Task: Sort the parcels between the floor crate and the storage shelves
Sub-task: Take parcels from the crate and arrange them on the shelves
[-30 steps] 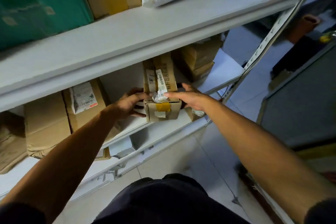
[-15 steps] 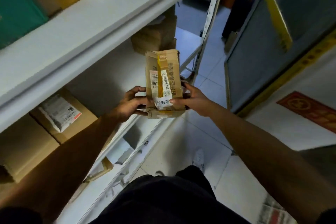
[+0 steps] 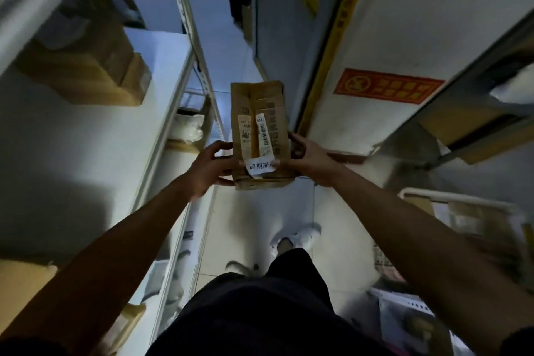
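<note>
While both arms reach forward over the aisle in the head view, a worn cardboard parcel is held up in the air between the two hands, clear of the shelves on either side and above the pale tiled floor. The left hand grips the parcel's lower left edge, fingers curled around the side and underneath. The right hand grips the lower right edge, thumb lying across the front near a white paper slip printed with characters, fingers wrapped behind. Shipping labels with a barcode run down the parcel's front beside a strip of yellow tape. To the left stands a white storage shelf with a brown carton on it, blurred. A red floor sticker lies to the right, past a yellow line. White shoes show below the parcel, above dark shorts.
</note>
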The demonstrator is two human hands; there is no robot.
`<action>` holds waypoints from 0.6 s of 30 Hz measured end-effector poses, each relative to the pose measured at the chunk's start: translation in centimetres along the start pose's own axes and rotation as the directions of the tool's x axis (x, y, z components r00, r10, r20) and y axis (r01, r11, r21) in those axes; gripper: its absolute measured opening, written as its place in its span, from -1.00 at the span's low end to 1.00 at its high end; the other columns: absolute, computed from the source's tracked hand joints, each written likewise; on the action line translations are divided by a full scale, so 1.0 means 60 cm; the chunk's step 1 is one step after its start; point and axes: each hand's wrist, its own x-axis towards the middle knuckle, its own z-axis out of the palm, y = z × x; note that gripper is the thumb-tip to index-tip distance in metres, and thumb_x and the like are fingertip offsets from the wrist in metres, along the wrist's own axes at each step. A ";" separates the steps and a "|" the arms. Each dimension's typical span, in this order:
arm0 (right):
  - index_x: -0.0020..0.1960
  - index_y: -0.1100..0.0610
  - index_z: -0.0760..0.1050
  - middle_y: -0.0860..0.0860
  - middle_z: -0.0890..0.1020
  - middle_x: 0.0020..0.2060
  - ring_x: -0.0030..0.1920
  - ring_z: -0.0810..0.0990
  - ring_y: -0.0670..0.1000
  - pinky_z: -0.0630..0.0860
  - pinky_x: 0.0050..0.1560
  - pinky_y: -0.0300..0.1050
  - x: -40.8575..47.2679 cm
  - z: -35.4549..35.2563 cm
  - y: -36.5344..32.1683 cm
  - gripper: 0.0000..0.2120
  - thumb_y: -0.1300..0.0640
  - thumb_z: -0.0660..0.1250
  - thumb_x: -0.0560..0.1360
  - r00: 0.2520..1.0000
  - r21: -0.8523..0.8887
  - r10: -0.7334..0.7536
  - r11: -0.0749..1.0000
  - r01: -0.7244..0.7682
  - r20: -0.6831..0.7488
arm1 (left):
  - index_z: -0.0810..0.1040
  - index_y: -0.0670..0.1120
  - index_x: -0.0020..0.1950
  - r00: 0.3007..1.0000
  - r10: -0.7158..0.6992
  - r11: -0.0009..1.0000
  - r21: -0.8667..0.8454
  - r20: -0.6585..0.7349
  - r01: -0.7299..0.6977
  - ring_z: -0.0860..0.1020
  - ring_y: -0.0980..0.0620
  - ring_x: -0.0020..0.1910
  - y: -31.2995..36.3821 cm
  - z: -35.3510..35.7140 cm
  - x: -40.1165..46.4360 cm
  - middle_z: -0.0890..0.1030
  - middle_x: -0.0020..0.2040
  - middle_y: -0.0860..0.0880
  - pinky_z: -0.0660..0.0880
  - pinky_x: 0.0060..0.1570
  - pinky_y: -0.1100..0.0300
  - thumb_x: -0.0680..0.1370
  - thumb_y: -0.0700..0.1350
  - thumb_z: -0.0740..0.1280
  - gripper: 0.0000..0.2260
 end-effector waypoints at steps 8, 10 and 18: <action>0.54 0.01 0.32 0.03 0.59 0.34 0.24 0.65 0.08 0.67 0.06 0.16 -0.072 -0.134 0.078 -0.13 0.15 0.65 0.34 0.966 0.197 0.041 0.980 0.010 -0.254 | 0.45 -0.07 0.36 0.957 -0.121 0.979 0.191 0.264 0.071 0.70 -0.18 0.06 0.039 0.143 0.122 0.72 0.09 -0.17 0.67 -0.06 -0.04 0.38 -0.05 0.55 -0.41; 0.53 -0.01 0.33 0.03 0.59 0.34 0.21 0.66 0.04 0.68 0.01 0.10 -0.085 -0.169 0.098 -0.14 0.15 0.65 0.34 0.955 0.237 0.059 0.971 0.013 -0.292 | 0.45 -0.06 0.36 0.943 -0.160 0.967 0.240 0.293 0.089 0.71 -0.16 0.05 0.049 0.186 0.153 0.72 0.08 -0.15 0.67 -0.09 -0.01 0.36 -0.06 0.59 -0.39; 0.57 -0.03 0.27 0.08 0.62 0.29 0.22 0.66 0.11 0.65 0.12 0.22 -0.131 -0.311 0.142 -0.11 0.17 0.63 0.37 0.893 0.366 0.118 0.929 0.056 -0.434 | 0.48 -0.07 0.36 0.883 -0.274 0.907 0.408 0.380 0.106 0.72 -0.14 0.01 0.096 0.365 0.277 0.72 0.05 -0.15 0.67 -0.14 0.05 0.45 -0.16 0.55 -0.49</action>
